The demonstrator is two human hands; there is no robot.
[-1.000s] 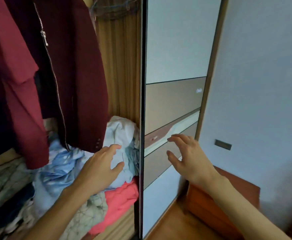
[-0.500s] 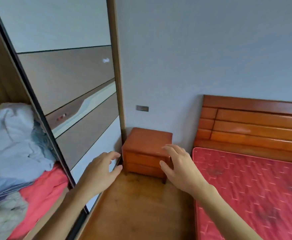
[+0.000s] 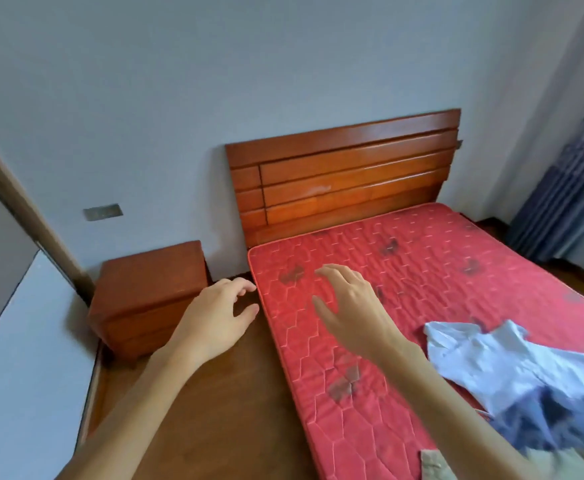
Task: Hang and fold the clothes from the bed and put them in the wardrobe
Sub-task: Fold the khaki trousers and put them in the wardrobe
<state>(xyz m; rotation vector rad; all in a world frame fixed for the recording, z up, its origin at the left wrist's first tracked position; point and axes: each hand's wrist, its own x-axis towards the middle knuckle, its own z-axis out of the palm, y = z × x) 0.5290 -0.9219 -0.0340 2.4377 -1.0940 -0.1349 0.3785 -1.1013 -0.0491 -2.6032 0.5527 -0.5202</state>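
The view has swung from the wardrobe to the bed (image 3: 422,271). Both hands, left (image 3: 214,317) and right (image 3: 349,306), are empty with fingers loosely spread. Remaining clothes (image 3: 512,368) lie near right on the mattress: next pickup.

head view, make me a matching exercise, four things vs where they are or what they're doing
Things:
1. left hand
2. right hand
3. pale blue shirt
4. nightstand

Places or states:
A. crumpled on the mattress, lower right
B. on the floor between wardrobe door and bed
C. empty, in front of the floor by the mattress edge
D. empty, fingers spread in front of the mattress

Pairs: 1-C, 2-D, 3-A, 4-B
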